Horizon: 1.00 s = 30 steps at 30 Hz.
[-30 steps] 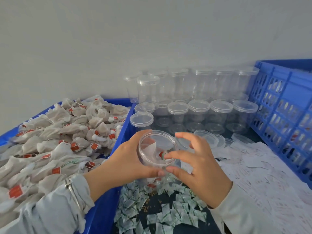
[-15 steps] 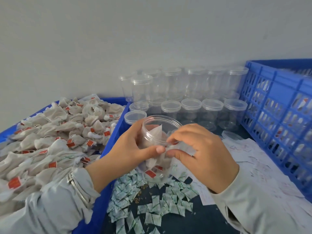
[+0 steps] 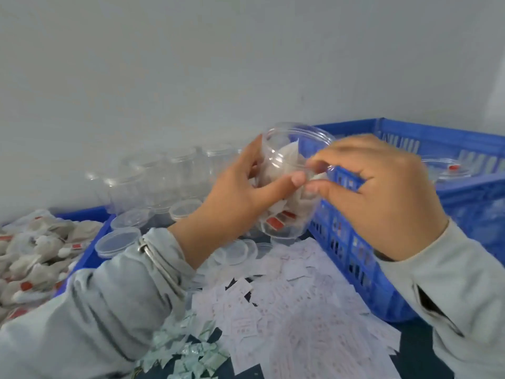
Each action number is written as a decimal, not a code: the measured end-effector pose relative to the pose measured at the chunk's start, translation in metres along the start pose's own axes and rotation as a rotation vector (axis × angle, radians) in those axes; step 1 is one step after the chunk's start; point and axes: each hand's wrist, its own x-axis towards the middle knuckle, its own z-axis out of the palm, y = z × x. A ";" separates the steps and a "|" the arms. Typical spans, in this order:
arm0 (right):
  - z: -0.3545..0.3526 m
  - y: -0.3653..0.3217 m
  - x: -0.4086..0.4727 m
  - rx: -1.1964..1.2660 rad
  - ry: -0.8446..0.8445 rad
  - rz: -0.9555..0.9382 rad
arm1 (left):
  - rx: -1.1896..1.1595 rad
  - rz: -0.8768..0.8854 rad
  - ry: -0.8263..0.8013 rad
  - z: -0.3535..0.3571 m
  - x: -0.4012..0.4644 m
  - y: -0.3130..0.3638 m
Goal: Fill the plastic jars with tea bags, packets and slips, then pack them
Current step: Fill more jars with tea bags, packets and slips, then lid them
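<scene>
— Left hand (image 3: 237, 192) wrapped around open jar (image 3: 289, 187), thumb across the front wall, fingers behind. Held up off the table, tilted, mouth toward the back wall.

— And right hand (image 3: 382, 192)?

— Up at the jar's rim, fingertips pinched together on something small and pale. Cannot tell what exactly; too blurred. Touching the left thumb tip, or just beside it.

— Inside the jar?

— Tea bags with red tags (image 3: 276, 221), piled toward the bottom and up one side. No lid on.

— Wrists?

— Grey sleeves (image 3: 114, 302) on both arms. Metal bangle (image 3: 155, 258) on the left wrist.

— Below the hands?

— Loose lids (image 3: 235, 251) lying flat, directly under the jar. Nearer, a wide scatter of white paper slips (image 3: 295, 318) over the dark tabletop. Pale green packets (image 3: 191, 354) in a heap at the near edge, beside the left sleeve.

— Further out, left?

— Blue tray (image 3: 90, 255) heaped with tea bags (image 3: 35, 255). Capped jar (image 3: 117, 242) just beside its edge, more empty jars (image 3: 169, 176) stacked in rows behind, against the grey wall.

— Right side?

— Blue crate (image 3: 410, 296) with slotted walls, standing on the table behind the right hand. Filled, capped jar (image 3: 448, 170) inside, red tag showing through the lid.
</scene>
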 end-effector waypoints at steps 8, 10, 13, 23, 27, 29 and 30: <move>-0.072 0.096 0.070 -0.209 0.124 0.037 | -0.078 0.098 0.287 0.104 0.102 0.028; -0.080 0.125 0.086 -0.166 0.137 0.103 | 0.025 0.078 0.229 0.125 0.112 0.020; -0.079 0.169 0.099 -0.202 0.097 0.187 | 0.215 -0.013 0.015 0.152 0.115 0.002; -0.047 0.267 0.079 -0.447 -0.299 0.603 | 0.121 0.115 0.015 0.170 0.108 -0.036; -0.041 0.265 0.074 -0.466 -0.535 0.626 | 0.090 0.123 0.064 0.173 0.108 -0.040; -0.040 0.263 0.071 -0.474 -0.609 0.616 | 0.064 0.124 0.081 0.175 0.107 -0.040; -0.039 0.262 0.070 -0.463 -0.627 0.627 | 0.051 0.122 0.092 0.176 0.107 -0.041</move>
